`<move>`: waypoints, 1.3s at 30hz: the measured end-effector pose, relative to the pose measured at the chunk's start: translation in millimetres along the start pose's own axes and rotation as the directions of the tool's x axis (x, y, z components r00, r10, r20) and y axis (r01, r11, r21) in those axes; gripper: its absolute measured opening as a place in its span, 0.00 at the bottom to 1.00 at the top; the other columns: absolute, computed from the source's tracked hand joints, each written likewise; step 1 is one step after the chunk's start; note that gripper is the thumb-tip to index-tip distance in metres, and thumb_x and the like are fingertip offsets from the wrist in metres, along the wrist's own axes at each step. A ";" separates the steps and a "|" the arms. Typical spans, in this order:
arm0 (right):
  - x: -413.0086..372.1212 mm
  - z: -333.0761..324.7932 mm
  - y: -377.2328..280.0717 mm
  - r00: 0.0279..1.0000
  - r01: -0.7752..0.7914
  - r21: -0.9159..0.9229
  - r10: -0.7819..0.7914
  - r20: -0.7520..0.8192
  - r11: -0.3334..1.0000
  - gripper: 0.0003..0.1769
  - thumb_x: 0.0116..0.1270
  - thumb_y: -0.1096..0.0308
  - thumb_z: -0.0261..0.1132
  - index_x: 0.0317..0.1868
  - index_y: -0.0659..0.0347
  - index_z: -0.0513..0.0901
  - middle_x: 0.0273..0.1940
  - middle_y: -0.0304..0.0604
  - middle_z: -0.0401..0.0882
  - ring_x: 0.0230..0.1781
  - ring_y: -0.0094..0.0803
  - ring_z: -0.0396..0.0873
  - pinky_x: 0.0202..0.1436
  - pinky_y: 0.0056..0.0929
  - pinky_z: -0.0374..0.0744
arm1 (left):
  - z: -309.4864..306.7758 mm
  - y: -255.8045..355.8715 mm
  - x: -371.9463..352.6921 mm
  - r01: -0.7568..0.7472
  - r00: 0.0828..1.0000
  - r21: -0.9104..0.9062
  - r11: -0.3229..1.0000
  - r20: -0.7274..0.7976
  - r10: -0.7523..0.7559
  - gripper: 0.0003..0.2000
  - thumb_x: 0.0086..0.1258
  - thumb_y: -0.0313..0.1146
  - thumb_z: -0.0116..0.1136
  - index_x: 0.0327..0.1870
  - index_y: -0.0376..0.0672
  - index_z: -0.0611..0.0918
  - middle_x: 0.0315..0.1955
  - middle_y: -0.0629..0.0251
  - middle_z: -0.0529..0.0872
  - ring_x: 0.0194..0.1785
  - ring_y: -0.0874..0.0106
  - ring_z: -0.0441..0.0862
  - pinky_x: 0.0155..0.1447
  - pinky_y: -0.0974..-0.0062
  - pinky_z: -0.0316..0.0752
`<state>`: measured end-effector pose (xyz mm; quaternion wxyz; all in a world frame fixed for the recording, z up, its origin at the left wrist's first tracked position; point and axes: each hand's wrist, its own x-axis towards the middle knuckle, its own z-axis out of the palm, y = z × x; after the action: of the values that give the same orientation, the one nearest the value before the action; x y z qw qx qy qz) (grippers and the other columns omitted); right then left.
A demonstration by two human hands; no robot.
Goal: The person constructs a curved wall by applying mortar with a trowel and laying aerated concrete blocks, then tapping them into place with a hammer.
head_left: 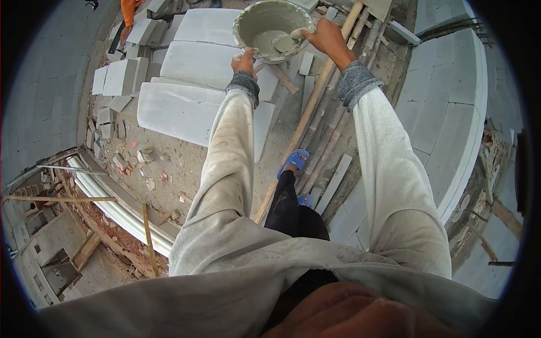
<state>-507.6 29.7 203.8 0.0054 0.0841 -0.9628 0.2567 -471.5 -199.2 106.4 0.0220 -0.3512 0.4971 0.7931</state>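
A round bucket (270,16) is held out in front of me, its inner wall and rim coated with grey mortar. Wet mortar (265,40) lies in the bottom, with a rounded, mortar-covered lump or tool (285,44) in it. My left hand (245,61) is closed on the near left rim. At the right rim, my right hand (328,42) is closed too, its fingertips smeared with mortar. Large pale blocks (194,63) lie beneath and left of the bucket.
Bamboo poles (315,107) run along the ground beside my blue sandal (293,163). Block walls rise left and right (439,96). Another person's hand (125,34) is among smaller blocks (120,77) at upper left. White pipes (112,197) border a drop at lower left.
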 end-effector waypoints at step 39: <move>-491.3 -85.6 -123.8 0.986 0.142 0.397 -0.093 -0.141 0.907 0.43 0.40 0.57 0.81 0.58 0.64 0.76 0.43 0.47 0.66 0.45 0.38 0.69 0.50 0.34 0.73 | -234.8 -116.0 -346.4 0.097 0.956 -0.706 0.701 0.263 0.133 0.36 0.58 0.47 0.64 0.65 0.41 0.66 0.57 0.53 0.75 0.60 0.54 0.73 0.65 0.51 0.67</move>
<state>-5.7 44.6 312.9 0.0604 0.1261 -0.8797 0.4546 -40.7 -220.5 156.4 -0.0495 -0.2054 0.1461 0.9664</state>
